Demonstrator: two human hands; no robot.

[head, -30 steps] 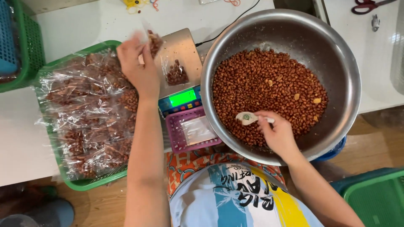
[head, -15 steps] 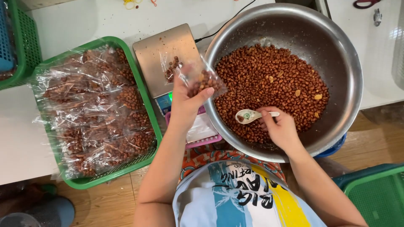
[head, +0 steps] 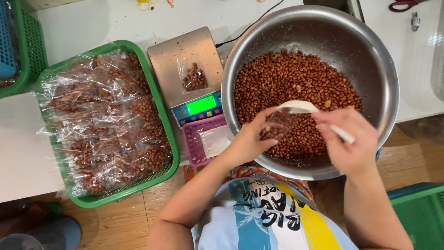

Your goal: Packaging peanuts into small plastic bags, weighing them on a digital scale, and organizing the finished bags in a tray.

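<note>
My left hand (head: pixel 252 139) holds a small clear plastic bag of peanuts (head: pixel 277 126) over the near side of a large steel bowl (head: pixel 370 51) of red-brown peanuts (head: pixel 296 83). My right hand (head: pixel 351 139) grips a white ceramic spoon (head: pixel 300 107), tipped at the bag's mouth. To the left, a digital scale (head: pixel 175 60) with a lit green display carries another small bag of peanuts (head: pixel 194 79).
A green basket (head: pixel 164 115) on the left is full of filled peanut bags (head: pixel 106 120). A pink tray (head: pixel 192 143) with empty clear bags sits below the scale. Another green basket (head: pixel 32 51) is far left, scissors (head: pixel 402 4) top right, a green crate (head: pixel 416 217) bottom right.
My left hand brought the bag from the green basket across the scale to the bowl. My right hand lifted the spoon out of the peanuts up to the bag's mouth.
</note>
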